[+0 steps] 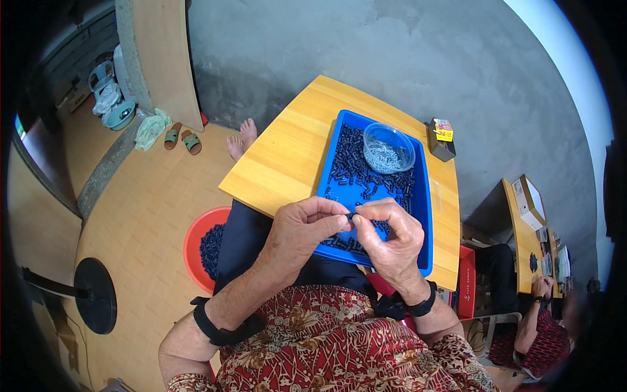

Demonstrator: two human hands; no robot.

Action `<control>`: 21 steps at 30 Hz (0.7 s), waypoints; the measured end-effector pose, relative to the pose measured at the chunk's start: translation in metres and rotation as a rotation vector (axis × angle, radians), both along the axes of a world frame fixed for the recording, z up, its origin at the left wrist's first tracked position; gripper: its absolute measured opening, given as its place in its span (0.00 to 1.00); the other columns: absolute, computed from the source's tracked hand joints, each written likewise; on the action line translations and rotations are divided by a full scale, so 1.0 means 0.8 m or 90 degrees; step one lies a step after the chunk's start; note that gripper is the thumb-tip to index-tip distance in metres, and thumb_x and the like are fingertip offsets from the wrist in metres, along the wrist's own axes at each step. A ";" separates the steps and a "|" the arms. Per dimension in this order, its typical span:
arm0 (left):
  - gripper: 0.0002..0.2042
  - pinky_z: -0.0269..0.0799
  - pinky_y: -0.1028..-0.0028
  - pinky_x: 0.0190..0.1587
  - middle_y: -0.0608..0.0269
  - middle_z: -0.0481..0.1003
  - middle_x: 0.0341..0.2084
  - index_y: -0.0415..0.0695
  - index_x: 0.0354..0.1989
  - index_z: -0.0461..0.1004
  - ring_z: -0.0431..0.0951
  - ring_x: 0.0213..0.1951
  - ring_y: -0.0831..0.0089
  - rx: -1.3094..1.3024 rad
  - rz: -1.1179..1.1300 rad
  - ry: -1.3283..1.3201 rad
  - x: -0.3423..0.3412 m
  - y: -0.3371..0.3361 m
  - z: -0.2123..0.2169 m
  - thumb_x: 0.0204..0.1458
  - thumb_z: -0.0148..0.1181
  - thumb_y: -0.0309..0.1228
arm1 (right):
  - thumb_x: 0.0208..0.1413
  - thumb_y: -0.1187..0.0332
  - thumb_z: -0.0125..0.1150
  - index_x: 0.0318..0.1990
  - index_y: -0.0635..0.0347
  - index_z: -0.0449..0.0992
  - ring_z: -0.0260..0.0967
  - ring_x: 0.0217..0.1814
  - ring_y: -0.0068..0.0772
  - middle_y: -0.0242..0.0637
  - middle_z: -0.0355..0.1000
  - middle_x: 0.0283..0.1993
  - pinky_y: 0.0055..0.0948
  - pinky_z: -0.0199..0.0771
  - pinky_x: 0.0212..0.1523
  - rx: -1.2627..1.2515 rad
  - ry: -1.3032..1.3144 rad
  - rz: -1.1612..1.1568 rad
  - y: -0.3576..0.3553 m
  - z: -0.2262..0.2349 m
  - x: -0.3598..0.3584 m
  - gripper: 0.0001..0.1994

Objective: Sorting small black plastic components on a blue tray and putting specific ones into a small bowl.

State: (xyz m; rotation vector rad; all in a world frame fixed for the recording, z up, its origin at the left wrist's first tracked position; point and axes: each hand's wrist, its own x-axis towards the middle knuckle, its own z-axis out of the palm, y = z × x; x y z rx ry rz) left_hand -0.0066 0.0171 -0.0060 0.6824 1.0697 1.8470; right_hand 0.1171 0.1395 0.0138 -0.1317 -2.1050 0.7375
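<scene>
Both my hands meet over the near part of a blue tray (428,245). My left hand (304,225) pinches a small dark plastic piece (350,216) between thumb and index finger. The fingertips of my right hand (392,238) are pinched at the same piece from the other side; whether they also hold a tiny part is hidden. Many small black tubular pieces (346,153) lie loose in the tray. A clear round tub (390,145) with small shiny metal bits stands in the tray's far right part.
The tray rests on a wooden table (287,150). A red basin (196,238) of dark pieces is beside my left leg. A dark box (441,147) sits at the table's far right. Another person (539,326) works at a table on the right. Sandals (191,142) lie on the floor.
</scene>
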 end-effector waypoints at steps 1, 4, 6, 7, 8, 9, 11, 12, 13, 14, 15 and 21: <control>0.08 0.74 0.78 0.46 0.62 0.79 0.36 0.38 0.42 0.77 0.79 0.40 0.78 -0.007 -0.008 -0.018 -0.001 -0.001 0.001 0.55 0.64 0.25 | 0.44 0.81 0.69 0.32 0.64 0.76 0.77 0.33 0.35 0.41 0.77 0.32 0.28 0.76 0.33 0.016 0.001 0.000 0.000 0.001 0.000 0.08; 0.08 0.74 0.80 0.46 0.63 0.79 0.37 0.40 0.42 0.77 0.79 0.41 0.79 -0.013 -0.016 -0.073 -0.003 -0.002 0.004 0.55 0.64 0.26 | 0.43 0.80 0.71 0.36 0.64 0.76 0.76 0.34 0.37 0.41 0.77 0.34 0.30 0.75 0.34 0.063 -0.004 0.001 -0.001 0.010 -0.001 0.11; 0.08 0.74 0.81 0.46 0.64 0.79 0.38 0.41 0.42 0.77 0.78 0.42 0.80 -0.012 -0.015 -0.111 -0.005 -0.002 0.007 0.55 0.64 0.27 | 0.43 0.79 0.72 0.37 0.64 0.76 0.75 0.35 0.38 0.42 0.76 0.35 0.31 0.74 0.33 0.093 -0.011 0.003 0.001 0.013 -0.002 0.13; 0.08 0.74 0.81 0.46 0.64 0.79 0.39 0.42 0.42 0.77 0.78 0.42 0.80 -0.028 -0.023 -0.119 -0.006 -0.002 0.011 0.56 0.64 0.27 | 0.42 0.78 0.73 0.38 0.64 0.76 0.74 0.35 0.39 0.42 0.76 0.35 0.32 0.73 0.34 0.134 -0.011 -0.009 0.002 0.014 -0.003 0.15; 0.08 0.74 0.82 0.46 0.65 0.78 0.39 0.42 0.42 0.77 0.78 0.42 0.81 -0.044 -0.031 -0.126 -0.006 -0.002 0.013 0.56 0.64 0.28 | 0.41 0.78 0.73 0.39 0.63 0.75 0.73 0.36 0.41 0.42 0.75 0.36 0.33 0.72 0.34 0.176 -0.011 -0.021 0.003 0.015 -0.003 0.16; 0.08 0.74 0.82 0.46 0.65 0.78 0.39 0.42 0.42 0.77 0.78 0.42 0.81 -0.044 -0.031 -0.127 -0.006 -0.002 0.012 0.56 0.64 0.28 | 0.41 0.78 0.73 0.39 0.63 0.75 0.73 0.36 0.41 0.42 0.75 0.36 0.33 0.72 0.34 0.177 -0.011 -0.021 0.003 0.015 -0.005 0.16; 0.08 0.73 0.83 0.46 0.65 0.78 0.39 0.43 0.42 0.77 0.77 0.41 0.82 -0.049 -0.035 -0.128 -0.006 -0.002 0.008 0.56 0.64 0.29 | 0.38 0.78 0.74 0.38 0.63 0.75 0.73 0.36 0.43 0.42 0.75 0.35 0.35 0.72 0.34 0.259 0.014 -0.029 0.004 0.016 -0.010 0.17; 0.08 0.73 0.83 0.46 0.65 0.78 0.39 0.43 0.42 0.77 0.77 0.41 0.82 -0.049 -0.034 -0.128 -0.005 -0.002 0.007 0.56 0.64 0.29 | 0.38 0.78 0.74 0.38 0.63 0.75 0.73 0.36 0.43 0.42 0.75 0.35 0.35 0.72 0.34 0.260 0.014 -0.029 0.005 0.016 -0.011 0.17; 0.08 0.73 0.83 0.46 0.65 0.78 0.39 0.43 0.42 0.78 0.76 0.40 0.82 -0.051 -0.034 -0.123 -0.005 -0.002 0.006 0.56 0.64 0.29 | 0.38 0.78 0.74 0.38 0.63 0.75 0.73 0.36 0.44 0.41 0.74 0.34 0.36 0.72 0.35 0.284 0.014 -0.032 0.006 0.016 -0.012 0.17; 0.08 0.73 0.83 0.46 0.65 0.79 0.39 0.44 0.42 0.78 0.76 0.40 0.83 -0.053 -0.035 -0.118 -0.005 -0.003 0.005 0.56 0.64 0.30 | 0.37 0.78 0.73 0.37 0.62 0.75 0.73 0.36 0.44 0.41 0.74 0.34 0.37 0.72 0.36 0.307 0.015 -0.035 0.007 0.016 -0.012 0.17; 0.08 0.73 0.83 0.46 0.65 0.79 0.39 0.44 0.42 0.78 0.76 0.40 0.83 -0.052 -0.034 -0.118 -0.005 -0.003 0.006 0.56 0.64 0.30 | 0.37 0.78 0.73 0.37 0.62 0.75 0.73 0.36 0.44 0.41 0.74 0.34 0.37 0.72 0.36 0.308 0.015 -0.034 0.007 0.016 -0.013 0.17; 0.10 0.72 0.82 0.47 0.67 0.79 0.40 0.43 0.43 0.78 0.75 0.41 0.85 -0.071 -0.049 -0.100 -0.006 -0.005 0.013 0.58 0.63 0.34 | 0.37 0.77 0.72 0.38 0.63 0.75 0.73 0.36 0.44 0.41 0.74 0.34 0.37 0.72 0.38 0.252 0.006 -0.017 0.010 0.020 -0.010 0.17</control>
